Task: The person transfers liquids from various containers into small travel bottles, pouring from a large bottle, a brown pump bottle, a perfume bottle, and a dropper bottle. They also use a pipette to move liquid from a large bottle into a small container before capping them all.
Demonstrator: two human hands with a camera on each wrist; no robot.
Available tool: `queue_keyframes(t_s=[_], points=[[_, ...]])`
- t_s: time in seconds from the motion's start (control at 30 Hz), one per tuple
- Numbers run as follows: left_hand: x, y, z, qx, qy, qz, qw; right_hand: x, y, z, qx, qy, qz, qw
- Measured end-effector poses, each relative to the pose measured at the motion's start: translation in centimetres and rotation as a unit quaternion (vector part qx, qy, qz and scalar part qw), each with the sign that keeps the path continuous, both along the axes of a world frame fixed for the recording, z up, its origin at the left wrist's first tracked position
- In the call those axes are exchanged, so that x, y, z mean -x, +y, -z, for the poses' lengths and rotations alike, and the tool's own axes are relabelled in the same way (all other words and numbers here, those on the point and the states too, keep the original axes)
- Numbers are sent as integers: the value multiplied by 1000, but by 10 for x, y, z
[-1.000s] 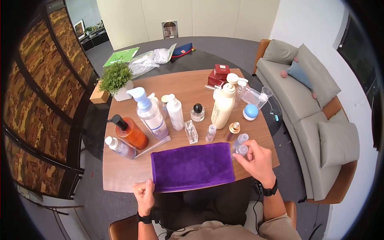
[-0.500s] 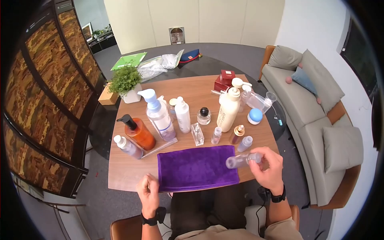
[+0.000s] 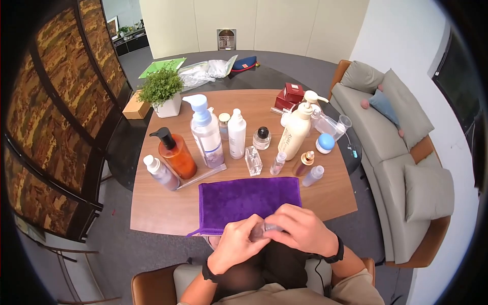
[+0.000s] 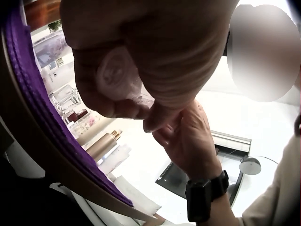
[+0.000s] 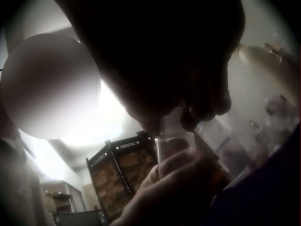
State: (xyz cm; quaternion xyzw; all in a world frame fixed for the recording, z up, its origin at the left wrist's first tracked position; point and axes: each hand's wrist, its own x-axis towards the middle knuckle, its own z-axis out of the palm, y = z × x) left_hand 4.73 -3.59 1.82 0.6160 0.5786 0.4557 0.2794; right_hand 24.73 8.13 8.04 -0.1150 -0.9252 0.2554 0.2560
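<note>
In the head view, a small clear plastic bottle lies between my two hands, over the front edge of the purple cloth. My left hand wraps its fingers round the bottle's body; the round base shows in the left wrist view. At the other end, my right hand pinches the bottle's cap, seen dimly in the right wrist view. Fingers hide much of the bottle. A similar small bottle stands just beyond the cloth's right corner.
Behind the cloth stand an amber pump bottle, a blue-topped pump bottle, a white bottle, a cream pump bottle and perfume bottles. Farther back are a potted plant and red boxes.
My right hand has lifted the small bottle from the table's right side and carried it left over the cloth. My left hand has come across from the left and taken hold of its body.
</note>
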Motion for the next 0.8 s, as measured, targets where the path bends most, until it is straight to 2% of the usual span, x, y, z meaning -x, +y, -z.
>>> queue_keyframes(t_s=[0.03,0.07,0.13,0.23,0.3,0.37,0.4,0.47,0.5,0.57,0.6,0.63,0.7,0.8], points=[[3,-2,1,33,-22,17,999,3,1,-2,-12,4,-42,999],[3,-3,4,31,-23,14,999,6,-2,-5,-13,3,-44,999],[3,-4,9,-42,-44,-34,998,14,-7,-15,-10,57,-26,998],[6,-8,10,-34,9,-50,998,18,-12,-22,-6,45,21,999],[7,-5,4,-49,45,-53,996,5,-5,0,23,-116,23,993],[10,-4,5,-39,48,-51,997,15,6,-1,-44,26,-34,998],[13,-3,7,-57,54,-65,995,23,3,-10,-49,30,-36,998],[17,-2,6,-50,56,-67,995,33,-7,-31,-52,114,13,992],[18,-2,5,-35,54,-66,996,31,-6,-28,-55,117,12,992],[18,-1,1,-39,63,-62,995,15,-2,-9,51,-50,45,996],[19,1,-1,-40,71,-57,995,13,1,-2,40,-61,50,996],[21,2,-3,-46,74,-59,994,12,5,-3,35,-57,49,997],[24,2,-2,-8,82,-55,995,14,10,-13,0,22,-33,999],[30,2,3,-11,69,-74,995,5,17,-17,0,60,-11,998]])
